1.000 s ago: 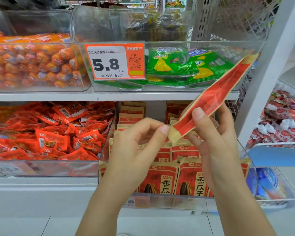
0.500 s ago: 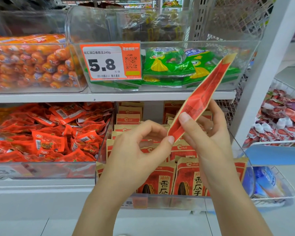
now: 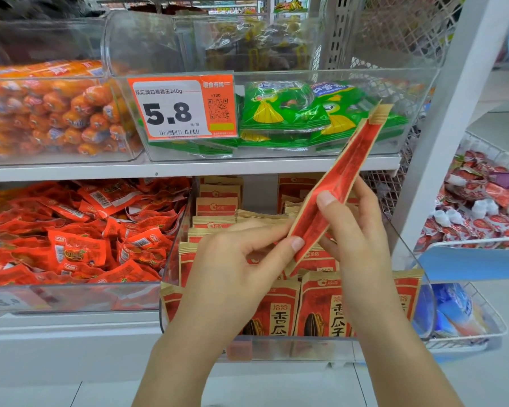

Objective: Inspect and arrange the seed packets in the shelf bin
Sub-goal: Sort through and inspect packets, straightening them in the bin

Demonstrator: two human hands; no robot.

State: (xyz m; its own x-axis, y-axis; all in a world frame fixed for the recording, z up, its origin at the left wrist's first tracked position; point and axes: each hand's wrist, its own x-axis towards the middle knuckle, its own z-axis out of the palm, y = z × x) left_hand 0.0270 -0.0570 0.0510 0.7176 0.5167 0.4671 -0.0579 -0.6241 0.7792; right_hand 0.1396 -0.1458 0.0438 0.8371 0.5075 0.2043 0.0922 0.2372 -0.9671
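While both hands are occupied with one seed packet (image 3: 340, 183), I judge the inspection step to be in hand and the arranging of this packet not yet done. My left hand (image 3: 235, 268) pinches the packet's lower corner between thumb and forefinger. My right hand (image 3: 354, 230) grips it higher up, thumb on the near face and fingers curled behind. The packet is raised above the clear bin (image 3: 423, 289), edge-on to the camera and tilted, its top seam reaching in front of the green bags (image 3: 300, 113) on the shelf above the bin. No print on its faces can be read from this angle.

Inside the bin, further seed packets (image 3: 321, 309) stand upright in rows, faces forward; the rear rows look less even. Left of the bin lie loose red snack packs (image 3: 80, 230).

In my judgement the next move calls for turning the packet face-on to finish checking it, then lowering it upright into a gap among the rows, label forward, without toppling neighbours.
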